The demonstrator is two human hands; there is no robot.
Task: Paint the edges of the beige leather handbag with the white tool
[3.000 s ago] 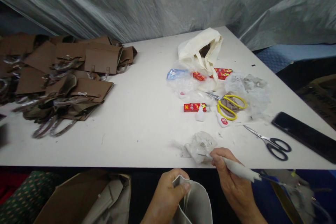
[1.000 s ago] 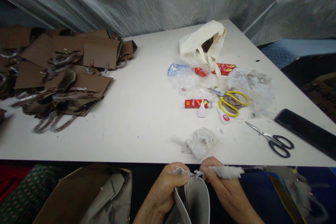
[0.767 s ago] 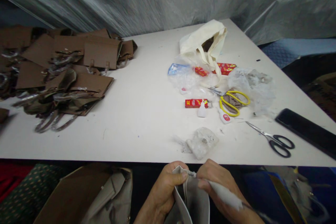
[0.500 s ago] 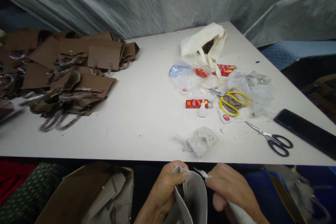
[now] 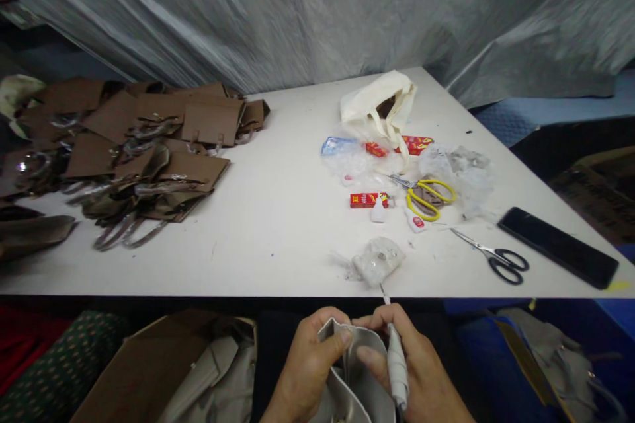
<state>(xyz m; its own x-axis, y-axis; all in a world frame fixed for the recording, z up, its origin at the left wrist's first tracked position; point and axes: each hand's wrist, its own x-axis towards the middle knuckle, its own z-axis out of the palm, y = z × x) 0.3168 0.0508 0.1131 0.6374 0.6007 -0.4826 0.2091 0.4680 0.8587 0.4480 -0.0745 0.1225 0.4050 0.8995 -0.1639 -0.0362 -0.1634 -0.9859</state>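
Below the table's front edge, my left hand [image 5: 312, 357] is closed on the upper edge of a light grey handbag [image 5: 370, 383], thumb on its inner side. The bag's mouth faces up, and its lower part is out of frame. On the bag's right edge, my right hand [image 5: 417, 360] presses with thumb and fingers. A slim tool wrapped in whitish material [image 5: 397, 370] is held in that same hand; its thin dark tip points away past the fingers. The tool's exact kind does not show. Just beyond the hands lies a crumpled clear plastic lump [image 5: 380, 261].
Brown handbags [image 5: 213, 122] are heaped at the table's left. To the right lie yellow-handled scissors [image 5: 429, 198], black-handled scissors [image 5: 496, 256], a phone-like black slab [image 5: 558, 246], small white bottles [image 5: 378, 211] and a cream cloth bag [image 5: 362, 102]. An open carton [image 5: 133, 370] stands below left.
My right hand has moved left onto the bag's edge, and the tool has turned more upright, its tip pointing away. My left hand keeps its hold. The view has shifted slightly.
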